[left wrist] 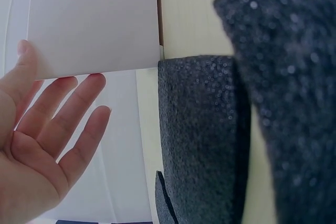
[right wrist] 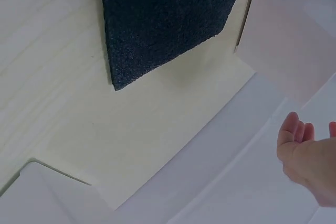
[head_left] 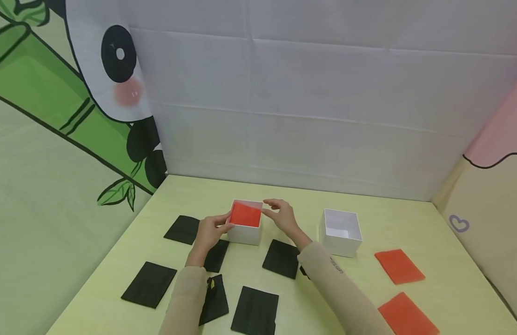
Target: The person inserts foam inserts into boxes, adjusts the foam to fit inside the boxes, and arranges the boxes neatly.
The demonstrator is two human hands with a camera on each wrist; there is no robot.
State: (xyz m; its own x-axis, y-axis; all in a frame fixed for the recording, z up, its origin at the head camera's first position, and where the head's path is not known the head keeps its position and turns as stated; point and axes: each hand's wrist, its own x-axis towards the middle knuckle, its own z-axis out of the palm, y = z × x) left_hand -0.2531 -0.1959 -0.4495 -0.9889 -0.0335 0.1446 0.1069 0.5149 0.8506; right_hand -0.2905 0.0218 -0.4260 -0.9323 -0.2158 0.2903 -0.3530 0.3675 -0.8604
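A red-orange square sheet (head_left: 245, 215) lies in the opening of a white square box (head_left: 244, 235), tilted, with its far part against the back wall. My left hand (head_left: 209, 231) holds the box at its near left corner. The left wrist view shows that thumb at the top of the box's side (left wrist: 94, 24) and the fingers along the adjoining wall. My right hand (head_left: 282, 217) is at the right rim, its thumb tip by the sheet's right corner and the index finger apart from the thumb. In the right wrist view, the right hand (right wrist: 307, 156) has loosely bent fingers near the box (right wrist: 291, 30).
A second white box (head_left: 341, 242) stands open-topped to the right. Two red-orange sheets (head_left: 399, 266) lie at the right side. Several black foam sheets (head_left: 149, 284) are spread over the pale table (head_left: 325, 298), some beneath the forearms. A white cloth wall (head_left: 308, 116) rises behind.
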